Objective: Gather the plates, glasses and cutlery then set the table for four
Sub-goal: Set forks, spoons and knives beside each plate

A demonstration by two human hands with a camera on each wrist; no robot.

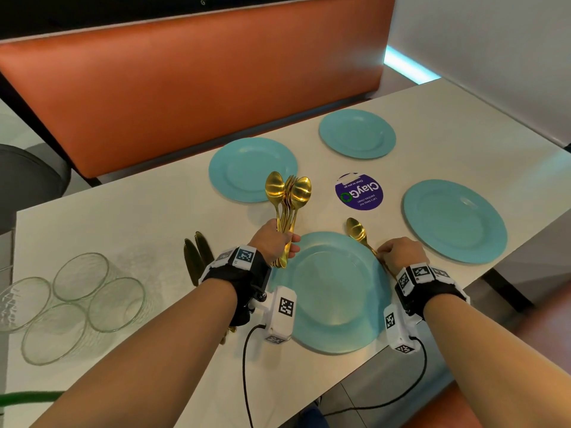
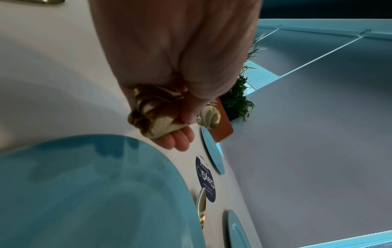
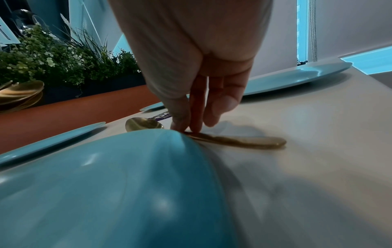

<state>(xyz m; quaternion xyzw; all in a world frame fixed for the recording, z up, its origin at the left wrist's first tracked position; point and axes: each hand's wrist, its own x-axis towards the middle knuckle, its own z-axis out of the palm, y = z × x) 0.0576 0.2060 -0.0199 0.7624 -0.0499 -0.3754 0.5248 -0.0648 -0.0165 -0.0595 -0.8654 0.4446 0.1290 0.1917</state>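
Four teal plates lie on the white table: the near plate (image 1: 336, 291) (image 3: 106, 184) (image 2: 84, 193), one on the right (image 1: 454, 220) and two at the far side (image 1: 247, 168) (image 1: 357, 134). My left hand (image 1: 292, 245) (image 2: 182, 130) grips a bundle of gold spoons and forks (image 1: 287, 196) (image 2: 148, 114), held upright above the near plate's left rim. A single gold spoon (image 1: 355, 230) (image 3: 144, 124) lies on the table along the near plate's right rim. My right hand (image 1: 383, 253) (image 3: 186, 129) pinches its handle with thumb and fingertips.
Several clear glasses (image 1: 80, 276) stand at the table's near left. Gold knives (image 1: 196, 254) lie left of my left wrist. A purple round sticker (image 1: 358, 191) marks the table's middle. An orange bench (image 1: 185, 88) runs behind the far edge.
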